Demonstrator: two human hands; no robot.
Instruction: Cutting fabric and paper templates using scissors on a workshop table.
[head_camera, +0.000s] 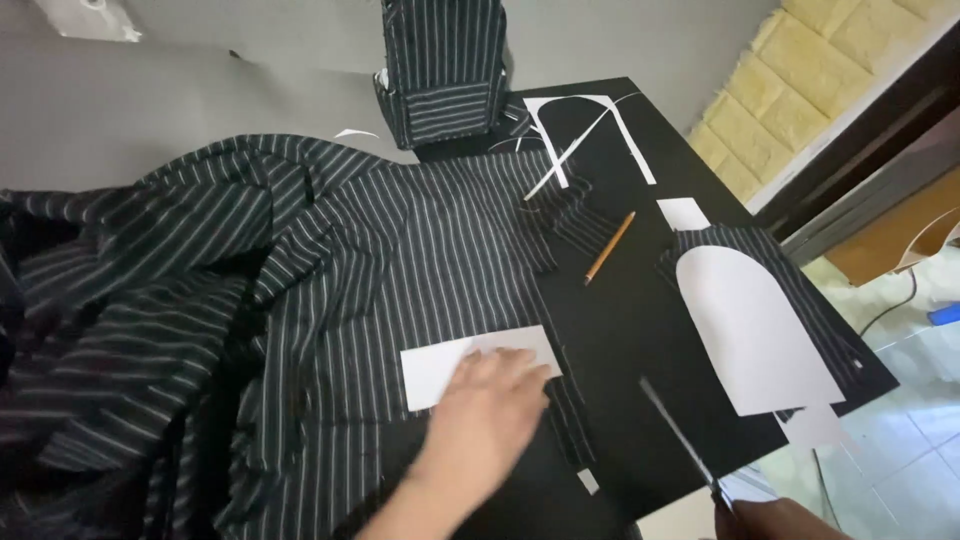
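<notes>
Striped black fabric (330, 300) covers the black table (640, 330). Left hand (490, 415) lies flat, fingers spread, pressing a white paper rectangle (440, 365) onto the fabric near the table's middle. Right hand (775, 520), mostly cut off at the bottom edge, grips scissors (680, 440), blades pointing up-left. Pencil (610, 247) lies further back.
</notes>
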